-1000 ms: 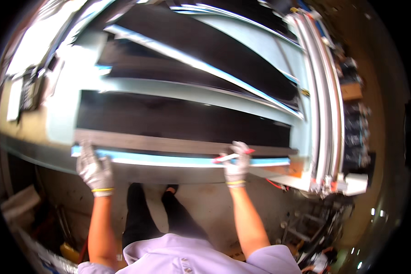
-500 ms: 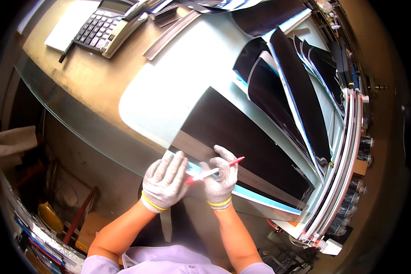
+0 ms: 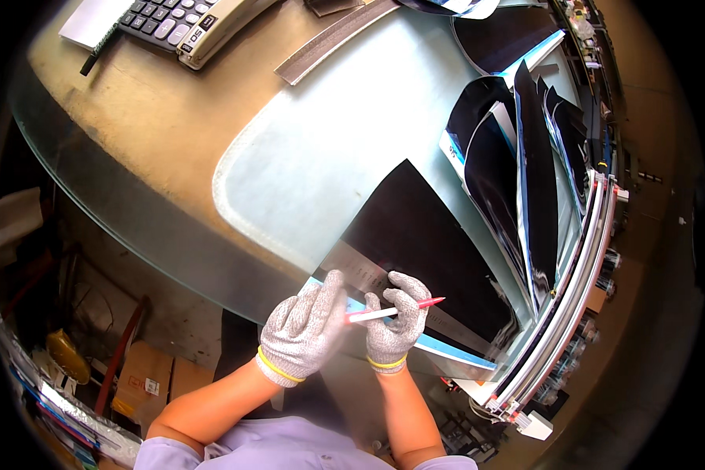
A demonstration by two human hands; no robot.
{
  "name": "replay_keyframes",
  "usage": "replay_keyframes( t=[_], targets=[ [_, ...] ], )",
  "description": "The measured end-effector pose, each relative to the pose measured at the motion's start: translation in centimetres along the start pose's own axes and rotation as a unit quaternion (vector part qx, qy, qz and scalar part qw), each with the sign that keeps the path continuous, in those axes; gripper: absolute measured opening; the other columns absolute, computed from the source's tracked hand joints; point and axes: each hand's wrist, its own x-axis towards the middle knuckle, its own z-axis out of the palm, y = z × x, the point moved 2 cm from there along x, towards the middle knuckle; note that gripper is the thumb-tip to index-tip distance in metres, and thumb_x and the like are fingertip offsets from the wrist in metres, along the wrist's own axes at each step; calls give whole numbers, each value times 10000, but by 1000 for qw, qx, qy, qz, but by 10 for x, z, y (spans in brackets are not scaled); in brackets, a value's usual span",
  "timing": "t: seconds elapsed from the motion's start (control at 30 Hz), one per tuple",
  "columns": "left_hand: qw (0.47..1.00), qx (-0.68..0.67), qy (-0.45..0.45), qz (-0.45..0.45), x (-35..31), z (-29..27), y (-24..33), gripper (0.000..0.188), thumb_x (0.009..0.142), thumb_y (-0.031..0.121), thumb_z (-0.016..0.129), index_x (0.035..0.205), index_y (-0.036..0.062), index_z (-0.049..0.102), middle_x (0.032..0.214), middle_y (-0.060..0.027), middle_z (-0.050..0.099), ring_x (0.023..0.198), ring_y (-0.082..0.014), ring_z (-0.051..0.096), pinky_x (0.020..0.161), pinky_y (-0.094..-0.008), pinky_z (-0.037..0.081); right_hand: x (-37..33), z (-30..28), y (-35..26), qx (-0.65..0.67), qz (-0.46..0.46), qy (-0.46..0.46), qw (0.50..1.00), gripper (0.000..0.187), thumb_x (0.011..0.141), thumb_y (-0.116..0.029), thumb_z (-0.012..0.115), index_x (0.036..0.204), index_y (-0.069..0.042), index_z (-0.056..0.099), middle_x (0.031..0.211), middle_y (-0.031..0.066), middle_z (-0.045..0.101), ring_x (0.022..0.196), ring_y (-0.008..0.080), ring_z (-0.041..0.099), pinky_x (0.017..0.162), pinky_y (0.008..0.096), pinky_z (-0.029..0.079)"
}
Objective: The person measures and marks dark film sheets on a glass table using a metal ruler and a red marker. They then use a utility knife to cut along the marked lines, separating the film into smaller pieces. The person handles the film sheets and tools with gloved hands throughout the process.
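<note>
Between the curled fingers of my right hand (image 3: 397,323) is a slim white pen (image 3: 379,314) with a red tip pointing right. My left hand (image 3: 300,333) has its fingers stretched out close together, palm near the pen's other end; whether it touches the pen is not clear. Both hands wear grey knit gloves with yellow cuffs. Just beyond them a grey metal ruler (image 3: 358,267) lies across a dark film sheet (image 3: 417,227). A light-blue strip (image 3: 456,354) shows along the near edge, partly hidden by my hands.
More curled dark film pieces (image 3: 537,180) lie to the right on the glass-topped table (image 3: 290,168). Metal rails (image 3: 576,301) border its right side. A calculator (image 3: 164,22), a pen (image 3: 102,48) and a grey strip (image 3: 333,41) are at the far side. Cardboard boxes (image 3: 142,380) stand below left.
Both hands have shifted slightly right in the picture, and the pen's left end now meets my left hand's outline. The view has turned, moving the calculator up and the film pieces right.
</note>
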Motion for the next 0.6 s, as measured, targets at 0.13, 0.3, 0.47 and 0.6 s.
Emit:
replay_keyframes(
  t=[0.13, 0.3, 0.47, 0.6],
  targets=[
    [1000, 21, -12, 0, 1, 0, 3, 433, 815, 298, 798, 1156, 34, 753, 1383, -174, 697, 1112, -290, 652, 912, -399, 519, 0, -1, 0, 0, 1, 1, 1000, 422, 689, 50, 868, 1024, -62, 638, 1182, 175, 693, 1121, 352, 651, 970, 450, 523],
    [999, 32, -8, 9, 1, 1, 3, 431, 828, 304, 790, 1164, 39, 740, 1386, -175, 699, 1126, -286, 636, 925, -398, 501, 0, 0, 0, -2, 0, 3, 1000, 431, 685, 44, 874, 1031, -68, 643, 1190, 171, 695, 1124, 354, 651, 973, 458, 522],
    [999, 35, -18, 7, 1, 0, 4, 428, 836, 299, 790, 1171, 38, 732, 1393, -180, 694, 1134, -289, 624, 929, -404, 496, 0, -1, 0, -13, -7, -4, 1000, 436, 681, 42, 876, 1035, -65, 646, 1191, 164, 697, 1123, 356, 652, 975, 465, 522],
    [999, 35, -29, 3, -1, 2, 5, 438, 842, 291, 793, 1190, 34, 721, 1402, -179, 690, 1168, -304, 618, 946, -414, 489, 1, -2, 0, -23, -16, -7, 1000, 437, 676, 42, 878, 1033, -60, 648, 1187, 165, 697, 1119, 354, 654, 969, 467, 528]
  ],
)
